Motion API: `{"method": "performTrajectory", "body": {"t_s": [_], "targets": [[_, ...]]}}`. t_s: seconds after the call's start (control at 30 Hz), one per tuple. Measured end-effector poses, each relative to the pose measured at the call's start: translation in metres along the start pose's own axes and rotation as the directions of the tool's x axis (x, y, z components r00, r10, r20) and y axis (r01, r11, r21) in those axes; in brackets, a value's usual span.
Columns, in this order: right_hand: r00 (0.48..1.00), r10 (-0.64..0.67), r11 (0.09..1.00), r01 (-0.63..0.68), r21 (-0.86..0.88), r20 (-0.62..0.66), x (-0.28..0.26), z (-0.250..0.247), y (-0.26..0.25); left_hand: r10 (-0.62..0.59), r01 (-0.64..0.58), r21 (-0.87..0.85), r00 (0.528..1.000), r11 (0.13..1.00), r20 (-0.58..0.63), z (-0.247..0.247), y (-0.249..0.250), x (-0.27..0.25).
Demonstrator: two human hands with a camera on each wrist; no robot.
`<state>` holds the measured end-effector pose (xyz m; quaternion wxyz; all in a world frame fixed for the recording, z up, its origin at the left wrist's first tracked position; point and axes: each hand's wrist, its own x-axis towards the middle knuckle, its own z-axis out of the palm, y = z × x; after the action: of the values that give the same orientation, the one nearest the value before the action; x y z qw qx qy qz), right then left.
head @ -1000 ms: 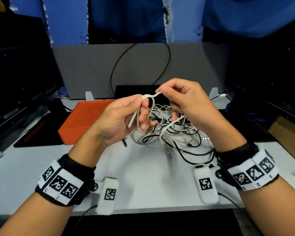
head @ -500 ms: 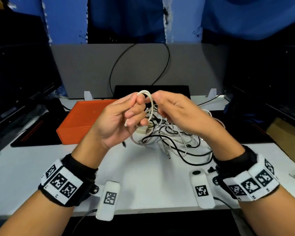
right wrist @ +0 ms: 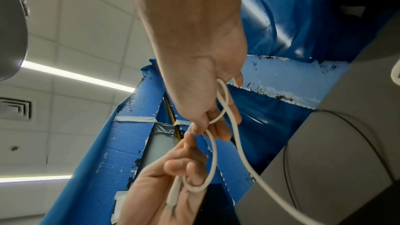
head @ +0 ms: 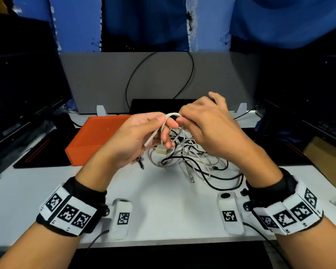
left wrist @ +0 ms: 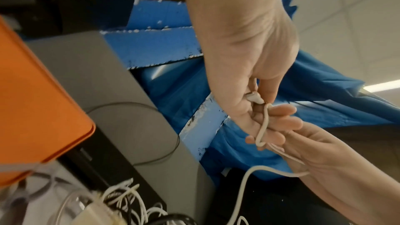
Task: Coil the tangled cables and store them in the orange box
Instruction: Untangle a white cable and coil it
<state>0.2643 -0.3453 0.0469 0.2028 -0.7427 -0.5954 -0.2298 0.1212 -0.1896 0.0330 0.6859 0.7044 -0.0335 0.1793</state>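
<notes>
A tangle of white, grey and black cables point(head: 190, 158) lies on the white desk point(head: 163, 200) under my raised hands. My left hand point(head: 144, 133) pinches a white cable point(head: 171, 115) near its connector end, and a small loop of it wraps round my fingers point(left wrist: 263, 126). My right hand point(head: 202, 125) grips the same white cable point(right wrist: 225, 105), looping it over the left fingers. The cable trails down from my hands to the tangle. The orange box point(head: 97, 138), seen in the head view, sits to the left of the pile, and its corner point(left wrist: 39, 102) shows in the left wrist view.
A grey divider panel point(head: 153, 78) with a black cable loop stands behind the desk. Dark monitors point(head: 21, 90) flank both sides. A black mat point(head: 41, 158) lies left of the orange box. A cardboard box point(head: 326, 160) sits at the right edge.
Both hands stayed together above the tangle. The right hand carried the white cable over the left fingers, so the loop is now wound round them and the right fingers spread further back.
</notes>
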Motion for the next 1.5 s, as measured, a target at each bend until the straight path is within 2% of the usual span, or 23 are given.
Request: {"method": "performTrajectory", "body": {"t_s": [0.17, 0.27, 0.4, 0.53, 0.6, 0.63, 0.67, 0.73, 0.8, 0.83, 0.9, 0.93, 0.97, 1.03, 1.1, 1.17, 1.2, 1.4, 1.5], "targets": [[0.995, -0.080, 0.994, 0.075, 0.075, 0.059, 0.001, 0.004, -0.001, -0.028, 0.030, 0.146, 0.999, 0.989, -0.017, 0.005, 0.012, -0.005], [0.993, -0.114, 0.942, 0.108, 0.318, -0.001, 0.003, 0.004, -0.002, 0.078, -0.074, 0.226, 0.997, 0.971, -0.011, 0.001, 0.014, -0.004], [1.000, -0.018, 0.672, 0.013, 0.741, -0.002, 0.005, -0.002, 0.001, 0.183, -0.182, 0.147, 0.983, 0.972, 0.002, -0.001, 0.013, 0.001], [0.983, 0.147, 0.385, -0.163, 0.909, 0.114, 0.004, -0.003, 0.021, 0.133, -0.130, 0.044, 0.989, 0.990, -0.064, -0.011, 0.012, 0.004], [0.968, 0.207, 0.312, -0.201, 0.928, 0.140, 0.002, -0.008, 0.036, 0.078, -0.074, 0.037, 0.992, 0.997, -0.099, -0.022, 0.013, 0.003], [0.965, 0.222, 0.332, -0.210, 0.919, 0.140, 0.002, -0.011, 0.043, 0.059, -0.055, 0.045, 0.993, 0.997, -0.103, -0.027, 0.014, 0.002], [0.964, 0.228, 0.391, -0.219, 0.894, 0.137, 0.002, -0.012, 0.048, 0.045, -0.041, 0.044, 0.994, 0.998, -0.103, -0.029, 0.013, 0.002], [0.963, 0.236, 0.589, -0.250, 0.768, 0.133, 0.001, -0.010, 0.054, 0.023, -0.024, -0.010, 0.995, 1.000, -0.101, -0.029, 0.011, 0.004], [0.950, 0.270, 0.787, -0.313, 0.532, 0.160, 0.001, -0.004, 0.057, -0.008, -0.002, -0.079, 0.991, 0.997, -0.130, -0.024, 0.004, 0.008], [0.933, 0.301, 0.851, -0.356, 0.387, 0.196, 0.001, -0.001, 0.054, -0.030, 0.015, -0.089, 0.986, 0.996, -0.163, -0.021, 0.001, 0.010], [0.918, 0.344, 0.926, -0.367, 0.092, 0.196, 0.003, 0.002, 0.041, -0.065, 0.053, -0.055, 0.972, 0.997, -0.226, -0.014, -0.006, 0.013], [0.934, 0.317, 0.945, -0.327, 0.033, 0.166, 0.003, 0.004, 0.030, -0.077, 0.072, -0.027, 0.968, 0.997, -0.239, -0.010, -0.009, 0.014], [0.955, 0.264, 0.960, -0.274, 0.060, 0.136, 0.004, 0.004, 0.016, -0.085, 0.087, -0.005, 0.967, 0.996, -0.240, -0.006, -0.011, 0.015], [0.979, 0.162, 0.946, -0.190, 0.263, 0.124, 0.003, 0.006, -0.008, -0.088, 0.093, 0.012, 0.972, 0.996, -0.219, 0.002, -0.012, 0.015], [0.982, 0.114, 0.842, -0.174, 0.510, 0.148, 0.001, 0.012, -0.023, -0.083, 0.080, -0.024, 0.977, 0.997, -0.196, 0.006, -0.010, 0.013], [0.986, 0.111, 0.722, -0.168, 0.671, 0.127, 0.001, 0.019, -0.026, -0.085, 0.066, -0.102, 0.979, 0.993, -0.186, 0.006, -0.007, 0.011], [0.988, 0.118, 0.709, -0.151, 0.689, 0.095, 0.002, 0.021, -0.024, -0.085, 0.061, -0.137, 0.980, 0.989, -0.181, 0.005, -0.006, 0.011], [0.985, 0.168, 0.808, -0.113, 0.578, -0.042, 0.004, 0.008, -0.013, -0.080, 0.073, -0.159, 0.996, 0.985, -0.041, -0.001, -0.007, 0.007], [0.972, 0.211, 0.778, -0.103, 0.620, -0.103, 0.004, 0.005, -0.016, -0.106, 0.112, -0.205, 0.994, 0.972, 0.038, -0.001, -0.007, 0.003]]}}
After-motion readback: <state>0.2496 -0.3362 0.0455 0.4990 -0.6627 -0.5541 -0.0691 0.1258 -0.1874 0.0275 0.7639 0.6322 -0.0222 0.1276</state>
